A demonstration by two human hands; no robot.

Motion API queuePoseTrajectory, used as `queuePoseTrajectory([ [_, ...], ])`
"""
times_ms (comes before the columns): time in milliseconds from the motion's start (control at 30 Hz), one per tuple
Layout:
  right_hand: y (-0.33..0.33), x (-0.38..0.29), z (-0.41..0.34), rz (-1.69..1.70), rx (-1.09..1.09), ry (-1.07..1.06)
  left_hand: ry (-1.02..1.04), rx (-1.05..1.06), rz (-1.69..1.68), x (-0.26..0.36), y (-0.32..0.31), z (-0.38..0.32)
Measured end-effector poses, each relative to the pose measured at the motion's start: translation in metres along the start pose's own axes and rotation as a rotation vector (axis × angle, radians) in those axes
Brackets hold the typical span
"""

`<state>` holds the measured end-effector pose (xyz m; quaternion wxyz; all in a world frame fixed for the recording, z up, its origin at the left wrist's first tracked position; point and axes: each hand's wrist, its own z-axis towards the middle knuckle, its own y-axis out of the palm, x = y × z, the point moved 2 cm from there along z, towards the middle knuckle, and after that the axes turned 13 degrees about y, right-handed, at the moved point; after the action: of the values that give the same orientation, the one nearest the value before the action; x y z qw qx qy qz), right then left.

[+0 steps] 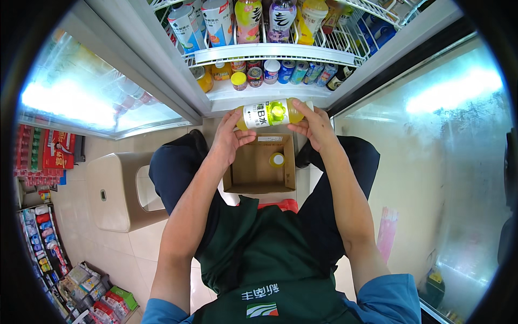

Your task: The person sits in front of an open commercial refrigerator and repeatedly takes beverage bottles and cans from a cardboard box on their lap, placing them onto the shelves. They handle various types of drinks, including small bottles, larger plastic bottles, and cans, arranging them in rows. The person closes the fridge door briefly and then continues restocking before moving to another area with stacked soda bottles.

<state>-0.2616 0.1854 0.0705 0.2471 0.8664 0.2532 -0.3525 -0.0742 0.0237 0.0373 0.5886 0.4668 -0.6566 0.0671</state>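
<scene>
A yellow-green drink bottle (277, 112) with a white label lies sideways between my two hands, its white cap towards the right. My left hand (230, 135) holds its base end, and my right hand (315, 123) holds it near the cap. Beneath the bottle, an open cardboard box (259, 187) stands on the floor between my legs. One upright bottle with a white cap (277, 159) is inside the box, towards its right side. In front of me is a refrigerated display case, with drink bottles (247, 22) standing on its white wire shelf (271, 52).
Cans and jars (255, 77) line the case's bottom ledge. Glass doors (93, 89) flank the opening at left and right. A beige plastic stool (111, 192) stands left of my leg. Packaged goods (97, 297) sit at lower left. Something red (285, 205) shows beneath me.
</scene>
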Motion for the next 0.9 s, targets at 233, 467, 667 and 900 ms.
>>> queuePoseTrajectory([
  [233, -0.004, 0.003, 0.001, -0.049, 0.012, 0.021, -0.058, 0.044, 0.081, -0.001, -0.001, 0.0],
  [467, 0.0, 0.001, 0.002, -0.239, 0.04, -0.024, -0.185, 0.012, 0.159, -0.012, -0.014, 0.006],
  [667, 0.008, 0.036, 0.024, -0.784, -0.005, -0.03, 0.126, 0.022, 0.872, -0.028, -0.026, 0.009],
  [900, 0.018, 0.181, 0.052, -1.548, -0.047, -0.293, 0.093, -0.095, 0.793, -0.037, -0.028, 0.013],
])
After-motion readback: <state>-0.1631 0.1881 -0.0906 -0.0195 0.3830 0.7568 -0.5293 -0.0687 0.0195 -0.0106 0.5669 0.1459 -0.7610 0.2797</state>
